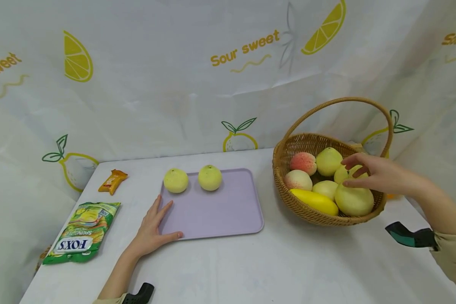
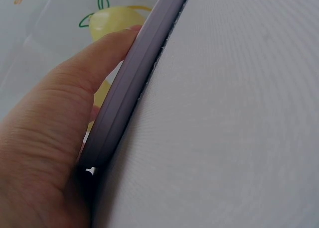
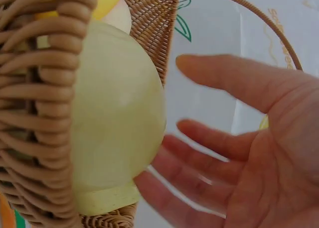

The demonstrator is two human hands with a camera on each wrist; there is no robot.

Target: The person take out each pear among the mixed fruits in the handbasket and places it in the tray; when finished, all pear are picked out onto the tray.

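Note:
My left hand (image 1: pixel 150 231) spreads its fingers along the left edge of a lilac tray (image 1: pixel 216 211), the thumb at its near edge. On the tray's far left part sit two round yellow-green fruits, one at the corner (image 1: pixel 176 180) and another beside it (image 1: pixel 210 177). Over the right side of a wicker basket (image 1: pixel 300 211) hovers my right hand (image 1: pixel 384 173), fingers parted and slightly bent. In the right wrist view its fingertips are close to a large pale yellow-green fruit (image 3: pixel 119 108), with nothing gripped. The hand partly hides another yellow-green fruit (image 1: pixel 340 174).
Also in the basket lie a red peach (image 1: pixel 303 163), a paler peach (image 1: pixel 298 180), a pear (image 1: pixel 329 161) and a long yellow fruit (image 1: pixel 315 202). The basket's tall handle (image 1: pixel 338 100) arches above. Left of the tray are a green FOX'S bag (image 1: pixel 83 232) and an orange packet (image 1: pixel 113 181).

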